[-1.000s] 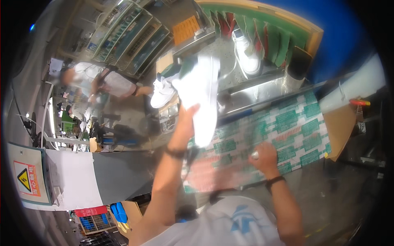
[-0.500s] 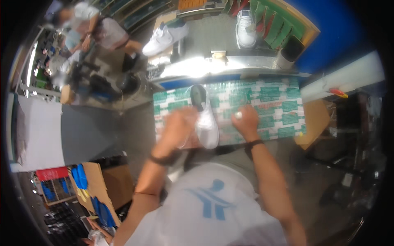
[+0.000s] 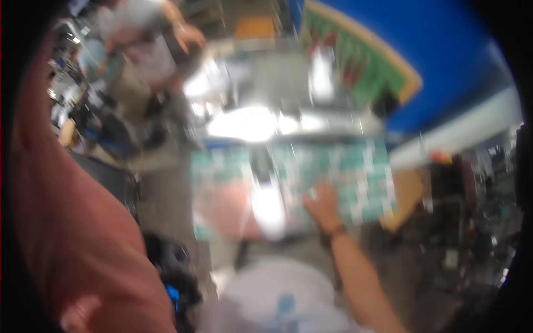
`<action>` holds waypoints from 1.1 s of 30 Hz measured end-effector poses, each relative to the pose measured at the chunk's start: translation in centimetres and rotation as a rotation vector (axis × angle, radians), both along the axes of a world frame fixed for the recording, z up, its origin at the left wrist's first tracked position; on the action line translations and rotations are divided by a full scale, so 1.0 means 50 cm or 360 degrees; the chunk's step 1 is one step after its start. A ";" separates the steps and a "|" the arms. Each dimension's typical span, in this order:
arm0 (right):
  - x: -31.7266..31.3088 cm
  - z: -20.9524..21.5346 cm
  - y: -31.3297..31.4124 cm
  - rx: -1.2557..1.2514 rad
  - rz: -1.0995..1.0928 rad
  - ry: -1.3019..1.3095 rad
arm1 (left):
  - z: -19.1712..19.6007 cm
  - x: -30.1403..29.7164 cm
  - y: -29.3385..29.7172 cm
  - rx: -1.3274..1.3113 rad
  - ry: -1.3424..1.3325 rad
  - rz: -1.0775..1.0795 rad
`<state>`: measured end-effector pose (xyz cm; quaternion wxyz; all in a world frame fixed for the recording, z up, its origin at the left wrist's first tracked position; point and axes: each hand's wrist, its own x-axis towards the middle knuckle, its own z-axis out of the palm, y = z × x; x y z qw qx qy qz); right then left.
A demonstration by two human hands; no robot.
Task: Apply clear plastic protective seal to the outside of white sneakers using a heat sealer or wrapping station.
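one white shoe [image 3: 268, 210] lies near the right hand [image 3: 322, 202], grip too blurred to tell; left hand unseen.

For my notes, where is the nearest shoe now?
In the head view, the nearest shoe lies on the patterned table, left of the wearer's right hand.

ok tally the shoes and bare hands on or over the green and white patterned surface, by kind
White shoe: 1
Right hand: 1
Total on or over the patterned surface: 2
A small pale spot at the hand is too blurred to identify.
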<state>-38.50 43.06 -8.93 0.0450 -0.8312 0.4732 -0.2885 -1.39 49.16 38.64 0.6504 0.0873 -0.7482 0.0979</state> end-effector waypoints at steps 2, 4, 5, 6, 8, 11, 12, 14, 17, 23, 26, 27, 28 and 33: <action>-0.016 0.007 0.011 0.0077 0.0106 0.0009 | 0.056 0.059 -0.037 -0.0314 -0.0117 0.0100; -0.026 0.034 0.044 0.0590 0.0153 -0.0284 | 0.106 0.123 -0.026 -0.0430 -0.0158 0.0100; -0.026 -0.030 0.043 0.0013 0.0081 -0.0228 | 0.108 0.090 -0.048 -0.0516 -0.0057 0.0151; -0.067 -0.015 -0.068 -0.0046 0.0102 -0.0141 | 0.112 0.043 -0.068 -0.0561 0.0040 0.0182; -0.011 -0.001 0.009 0.0157 0.0060 -0.0133 | 0.132 0.045 -0.031 -0.0360 0.0110 0.0149; 0.020 0.009 -0.001 0.0099 0.0057 0.0016 | 0.088 0.117 -0.054 -0.0259 0.0190 0.0139; 0.033 0.004 -0.017 0.0001 0.0106 0.0049 | 0.047 0.097 -0.064 -0.0201 0.0272 0.0143; 0.041 0.013 -0.039 0.0107 -0.0007 0.0037 | -0.019 0.032 -0.072 -0.0028 0.0432 0.0116; 0.066 0.046 -0.060 0.0040 -0.0024 -0.0095 | -0.075 0.006 -0.077 0.0182 0.0544 0.0034; -0.036 0.015 -0.006 0.0100 0.0036 -0.0001 | -0.087 -0.016 -0.056 0.0278 0.0543 0.0086; 0.014 0.045 -0.003 0.0051 0.0026 -0.0010 | -0.088 0.068 -0.033 0.0353 0.0358 0.0092; 0.009 0.059 0.009 0.0098 0.0039 -0.0004 | -0.092 0.054 -0.016 0.0411 0.0377 0.0111; 0.017 0.067 0.011 0.0156 -0.0002 -0.0014 | -0.096 0.043 0.002 0.0470 0.0392 0.0134; 0.009 0.062 -0.007 0.0258 0.0113 -0.0222 | -0.114 0.031 0.061 0.0633 0.0504 0.0283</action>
